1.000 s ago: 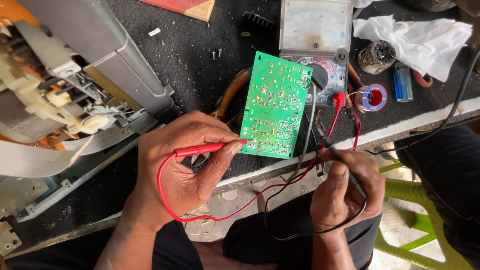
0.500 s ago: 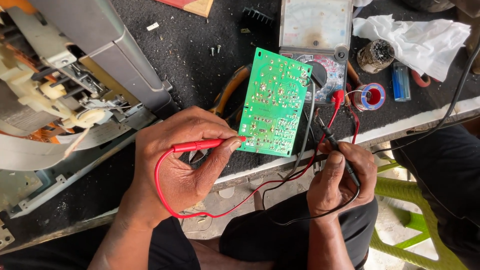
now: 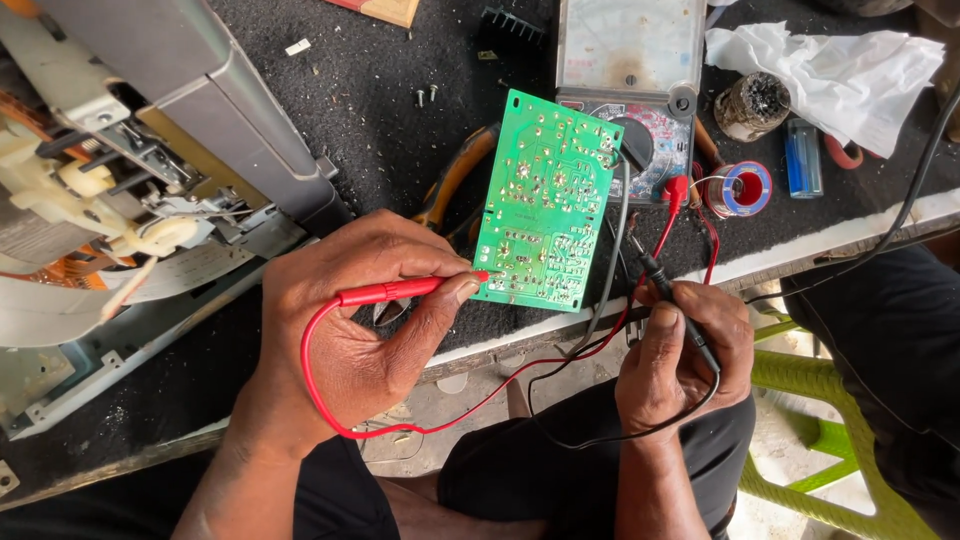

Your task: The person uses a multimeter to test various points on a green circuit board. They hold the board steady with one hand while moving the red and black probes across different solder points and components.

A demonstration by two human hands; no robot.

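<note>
At the near edge of the black-topped bench [image 3: 330, 130] stands a green circuit board [image 3: 545, 200], solder side up, long axis running from near to far, its far end leaning over an analogue meter [image 3: 630, 70]. Left hand [image 3: 370, 320] pinches a red probe [image 3: 405, 291], which lies left to right with its tip touching the board's near left corner. Right hand [image 3: 680, 355], closed around a black probe [image 3: 665, 290], sits just off the board's near right corner, tip pointing far-left, apart from the solder. Left hand is nearer. Farther right lie a solder spool [image 3: 745, 187] and white cloth [image 3: 830, 70].
</note>
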